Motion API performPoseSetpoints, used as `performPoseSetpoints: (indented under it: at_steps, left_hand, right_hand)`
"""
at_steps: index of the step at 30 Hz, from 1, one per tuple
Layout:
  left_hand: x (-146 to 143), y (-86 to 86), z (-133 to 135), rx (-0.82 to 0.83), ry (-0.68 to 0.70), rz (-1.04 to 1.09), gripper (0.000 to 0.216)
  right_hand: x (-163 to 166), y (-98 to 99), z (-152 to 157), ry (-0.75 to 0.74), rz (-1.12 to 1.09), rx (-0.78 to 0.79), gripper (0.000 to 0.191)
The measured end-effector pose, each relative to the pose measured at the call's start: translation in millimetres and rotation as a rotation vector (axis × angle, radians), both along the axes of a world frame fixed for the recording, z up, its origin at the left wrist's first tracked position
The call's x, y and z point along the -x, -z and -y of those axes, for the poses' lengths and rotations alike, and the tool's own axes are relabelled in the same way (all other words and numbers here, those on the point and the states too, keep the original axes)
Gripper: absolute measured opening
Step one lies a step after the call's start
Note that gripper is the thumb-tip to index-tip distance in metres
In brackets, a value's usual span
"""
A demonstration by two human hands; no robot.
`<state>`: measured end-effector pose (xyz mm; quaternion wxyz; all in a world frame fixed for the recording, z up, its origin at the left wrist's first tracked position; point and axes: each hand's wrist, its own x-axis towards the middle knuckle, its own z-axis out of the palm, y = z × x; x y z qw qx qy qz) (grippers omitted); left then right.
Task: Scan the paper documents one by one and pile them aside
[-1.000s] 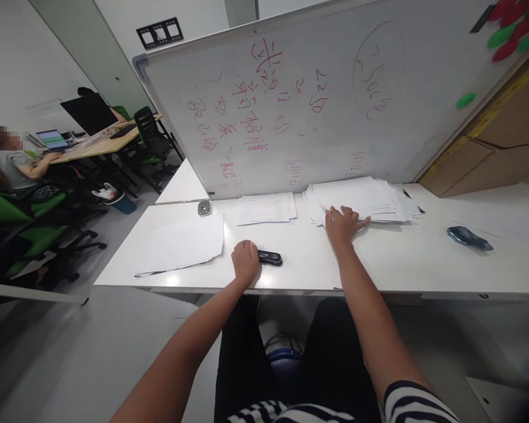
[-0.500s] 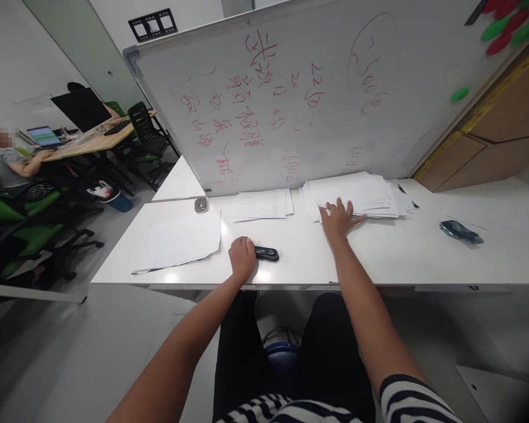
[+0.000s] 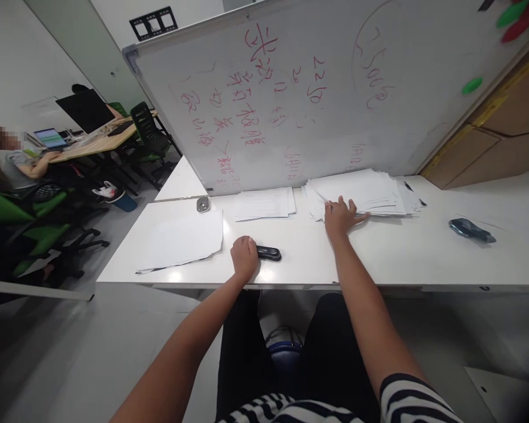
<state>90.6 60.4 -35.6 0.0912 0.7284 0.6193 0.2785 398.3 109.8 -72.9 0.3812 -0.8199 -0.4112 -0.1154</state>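
My left hand is closed around one end of a black stapler, which lies on the white table near its front edge. The part under my palm is hidden. Farther right, my right hand rests with fingers spread on the front left part of a thick, uneven pile of white papers. The fingertips press on the top sheets. Between the hands, toward the whiteboard, lies a smaller stack of papers. Another paper stack is at the left, with a slightly raised front edge.
A small grey square object sits behind the left stack. To the right lies a dark teal, glossy object. A whiteboard with red writing stands along the back, beside cardboard boxes. Another person sits at a far desk.
The view has shifted slightly, so the table appears a little farther right. My left hand stays on the stapler; my right hand stays on the paper pile.
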Motion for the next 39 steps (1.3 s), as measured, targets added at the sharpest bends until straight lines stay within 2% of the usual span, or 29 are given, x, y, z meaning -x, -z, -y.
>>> performPoseSetpoints:
  at_steps: [5,9,11,13,15,16,19,22,24,26,29,31,33,34,36,37,39]
  left_hand:
    - [0.1,2.0,-0.7,-0.003,-0.003,-0.024,0.037]
    - [-1.0,3.8,0.7,-0.016,-0.031,-0.025,0.037]
    - [-1.8,4.5,2.3,-0.010,-0.042,-0.017,0.037]
    - [-2.1,5.1,3.9,-0.003,-0.046,-0.014,0.038]
    - [-1.4,5.2,4.6,-0.002,-0.048,-0.012,0.040]
    - [-0.6,5.0,4.4,-0.002,-0.051,-0.007,0.040]
    - [3.0,1.9,2.4,0.005,-0.036,0.049,0.034]
    - [5.3,-3.0,8.0,-0.063,0.070,0.174,0.027]
    - [5.3,-4.2,25.2,-0.122,0.142,0.282,0.030]
    - [4.5,-1.5,56.0,-0.091,0.159,0.408,0.034]
    - [4.8,12.3,115.0,0.092,0.069,0.613,0.033]
    - [8.4,25.8,147.3,0.170,-0.128,0.710,0.037]
    - [15.7,37.9,165.3,0.331,-0.274,0.817,0.039]
    - [20.7,42.4,168.8,0.450,-0.280,0.882,0.039]
    - [31.9,47.2,168.5,0.687,-0.176,0.998,0.041]
    - [37.6,47.8,166.4,0.769,-0.104,1.027,0.043]
    - [48.5,46.3,162.3,0.834,-0.016,1.036,0.048]
  right_hand:
    - [-3.8,-3.1,2.5,-0.021,0.042,-0.127,0.030]
    - [14.4,-33.8,27.2,-0.199,-0.049,-0.334,0.029]
    - [37.1,-54.3,52.8,-0.260,-0.246,-0.523,0.032]
    - [65.4,-70.4,86.2,-0.233,-0.577,-0.739,0.035]
    - [93.6,-76.8,122.6,-0.271,-0.914,-0.888,0.037]
    - [106.0,-75.6,140.1,-0.293,-1.063,-0.910,0.037]
    - [131.4,-55.4,184.3,-0.242,-1.416,-0.772,0.036]
    - [138.9,-21.2,215.3,-0.109,-1.639,-0.548,0.034]
    - [138.7,1.2,230.4,-0.088,-1.700,-0.425,0.032]
    - [139.3,17.9,241.2,-0.115,-1.704,-0.354,0.033]
    - [146.9,29.3,250.6,-0.142,-1.727,-0.327,0.033]
    - [155.6,30.4,254.6,-0.124,-1.791,-0.316,0.031]
    - [164.5,30.0,258.8,-0.105,-1.852,-0.324,0.028]
    - [167.8,30.0,261.1,-0.099,-1.872,-0.330,0.027]
    - [170.5,30.7,266.1,-0.121,-1.890,-0.317,0.026]
    - [169.2,31.0,268.5,-0.142,-1.881,-0.299,0.025]
    - [161.0,29.9,272.2,-0.187,-1.824,-0.261,0.026]
